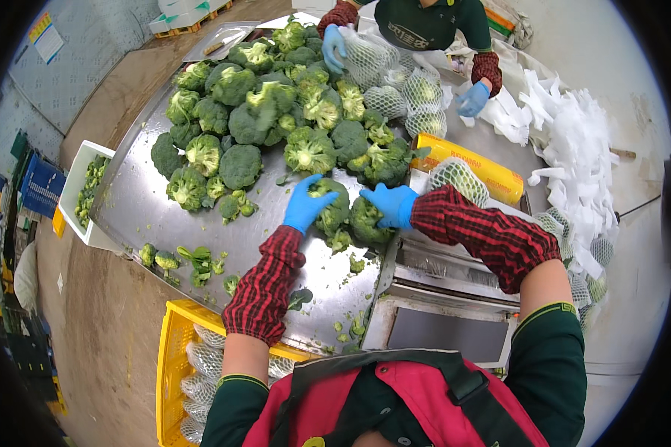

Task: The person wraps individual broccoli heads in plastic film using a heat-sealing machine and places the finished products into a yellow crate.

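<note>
My left hand [307,204], in a blue glove, grips a broccoli head [333,202] at the middle of the steel table [246,234]. Just to its right, my right hand [391,207], gloved too, is on a second broccoli head [369,220]. The two heads sit side by side between my hands. Beyond them lies a large heap of broccoli [246,106], some with cut stems facing up. Small florets and leaves [200,265] are scattered on the near part of the table.
Across the table, a co-worker's gloved hands [333,49] are near net-sleeved broccoli [422,95]. A yellow wrap roll [469,167] lies right, above the wrapping machine [447,329]. White foam nets [570,134] pile at far right. A yellow crate [170,357] holds wrapped heads; a white bin [84,184] holds florets.
</note>
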Demonstrator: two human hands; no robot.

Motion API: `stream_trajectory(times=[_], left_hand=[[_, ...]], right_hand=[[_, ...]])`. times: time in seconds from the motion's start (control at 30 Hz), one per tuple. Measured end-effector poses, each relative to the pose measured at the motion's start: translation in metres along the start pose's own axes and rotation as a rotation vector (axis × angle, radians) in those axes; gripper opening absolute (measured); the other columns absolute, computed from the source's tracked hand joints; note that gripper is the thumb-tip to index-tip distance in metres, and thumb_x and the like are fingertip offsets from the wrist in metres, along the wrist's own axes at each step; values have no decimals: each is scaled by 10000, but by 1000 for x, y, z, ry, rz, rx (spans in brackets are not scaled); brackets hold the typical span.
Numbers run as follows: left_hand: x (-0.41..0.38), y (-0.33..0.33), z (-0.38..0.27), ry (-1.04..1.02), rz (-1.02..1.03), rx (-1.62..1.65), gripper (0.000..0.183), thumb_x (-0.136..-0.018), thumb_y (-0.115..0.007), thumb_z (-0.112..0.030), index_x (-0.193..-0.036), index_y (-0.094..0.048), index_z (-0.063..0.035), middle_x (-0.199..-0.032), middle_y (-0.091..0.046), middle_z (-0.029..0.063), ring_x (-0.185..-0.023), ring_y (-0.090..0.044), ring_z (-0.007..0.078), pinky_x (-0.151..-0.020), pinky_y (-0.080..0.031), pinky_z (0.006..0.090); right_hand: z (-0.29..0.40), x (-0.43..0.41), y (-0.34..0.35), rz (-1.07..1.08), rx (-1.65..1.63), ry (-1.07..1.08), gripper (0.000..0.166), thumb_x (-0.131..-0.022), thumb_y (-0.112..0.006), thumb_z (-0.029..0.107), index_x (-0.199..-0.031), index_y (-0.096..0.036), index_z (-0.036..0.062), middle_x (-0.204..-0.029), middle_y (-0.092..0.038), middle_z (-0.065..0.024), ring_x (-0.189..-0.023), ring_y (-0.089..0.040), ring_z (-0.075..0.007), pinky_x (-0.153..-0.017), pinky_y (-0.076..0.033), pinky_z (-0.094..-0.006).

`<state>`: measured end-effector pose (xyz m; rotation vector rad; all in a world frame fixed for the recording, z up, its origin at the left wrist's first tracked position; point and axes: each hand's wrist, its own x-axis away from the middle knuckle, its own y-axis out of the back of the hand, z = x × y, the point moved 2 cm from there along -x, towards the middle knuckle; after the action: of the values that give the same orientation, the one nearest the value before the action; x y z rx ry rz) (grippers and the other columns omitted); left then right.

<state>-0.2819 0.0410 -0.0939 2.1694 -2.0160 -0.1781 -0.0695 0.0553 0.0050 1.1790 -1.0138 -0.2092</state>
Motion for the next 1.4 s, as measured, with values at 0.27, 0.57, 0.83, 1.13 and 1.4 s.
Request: stream_trajectory(times=[0.27, 0.57, 0.83, 1.13, 1.4], left_hand=[[-37, 24, -44, 275, 14, 872, 510, -872, -586, -455, -1241, -529, -108, -1151, -602, 27, -951, -595, 167, -814, -488, 382], [-63, 25, -157, -155, -59, 608, 407, -896, -556, -264, -1230, -528, -33, -1062, -635, 69, -997, -578, 163, -922, -424, 327], [14, -190, -137, -226, 434, 286, 666, -822, -683, -163, -1385, -351, -35, -1300, -477, 128, -1133, -493, 183, -952, -420, 315], [117, -233, -142, -78, 361, 64, 564, -778, -741, -265, -1174, -461, 24, -1065, -525, 121, -887, -580, 162, -734, -514, 282], [131, -140, -130, -412, 146, -582, 232, -819, -672, -238, -940, -656, -40, -883, -581, 108, -768, -570, 227, -707, -462, 345]], right_hand=[[-55, -35, 88, -342, -219, 22, 416, -719, -637, 318, -1073, -630, 100, -990, -650, -172, -962, -617, -317, -826, -487, -434], [-129, 125, 135, -780, -339, 160, 492, -923, -543, 340, -1340, -437, 101, -1233, -538, -95, -1075, -542, -215, -934, -426, -333], [-141, 169, -74, -773, -1467, -224, 630, -873, -615, 363, -1353, -383, 29, -1278, -495, -119, -1162, -477, -197, -985, -385, -303], [-136, 240, -141, -680, -1423, -245, 629, -881, -564, 440, -1374, -369, 103, -1222, -544, -98, -1018, -555, -192, -719, -510, -299], [-129, 321, -171, -913, -598, -598, 414, -869, -556, 444, -998, -608, 54, -850, -601, -145, -787, -587, -274, -694, -472, -366]])
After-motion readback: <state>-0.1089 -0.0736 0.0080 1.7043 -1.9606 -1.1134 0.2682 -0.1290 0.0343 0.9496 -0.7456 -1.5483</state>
